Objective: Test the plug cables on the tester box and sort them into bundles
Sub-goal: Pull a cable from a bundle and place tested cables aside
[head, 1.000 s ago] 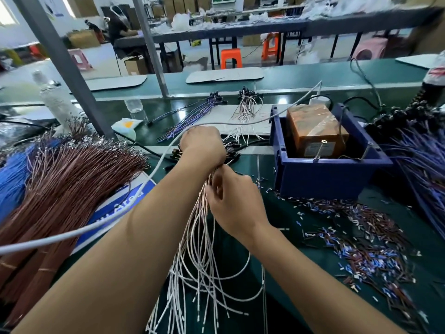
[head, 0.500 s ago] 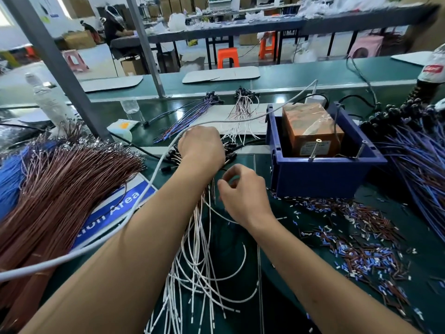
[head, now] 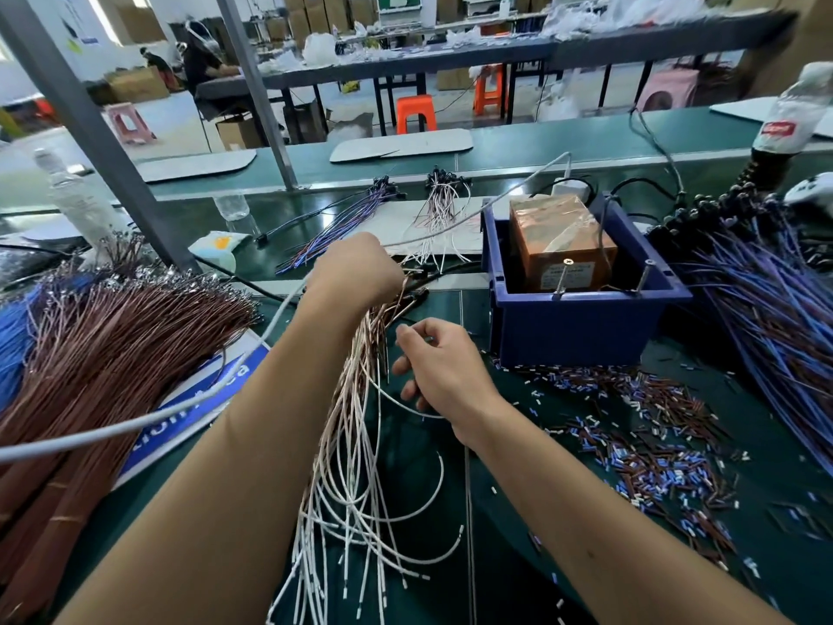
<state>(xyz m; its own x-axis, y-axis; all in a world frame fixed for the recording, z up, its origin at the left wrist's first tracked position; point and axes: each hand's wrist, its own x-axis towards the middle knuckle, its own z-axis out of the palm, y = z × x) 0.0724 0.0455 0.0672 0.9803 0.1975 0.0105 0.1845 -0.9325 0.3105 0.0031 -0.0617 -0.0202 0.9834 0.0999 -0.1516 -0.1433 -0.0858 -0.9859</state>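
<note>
My left hand [head: 356, 270] grips the plug end of a bundle of white and brown cables [head: 356, 466] that trails toward me over the green table. My right hand [head: 444, 367], just right of the bundle, pinches one white cable between thumb and forefinger, and the cable curves off below the hand. The tester box [head: 561, 245], wrapped in brown tape, sits in a blue bin [head: 572, 327] to the right of both hands. Two sorted bundles lie behind: a purple one [head: 342, 223] and a white one [head: 444, 205].
A thick pile of brown wires [head: 103, 354] fills the left, over a blue-and-white sign [head: 198, 399]. Blue and purple cables [head: 766, 309] heap at the right. Cut insulation scraps [head: 640, 435] litter the table's right side. A grey cable [head: 135, 424] crosses my left arm. Bottles stand left and right.
My right hand has let go of the bundle's top, moved down and right, and drawn a single white cable out sideways. My left hand has kept its grip.
</note>
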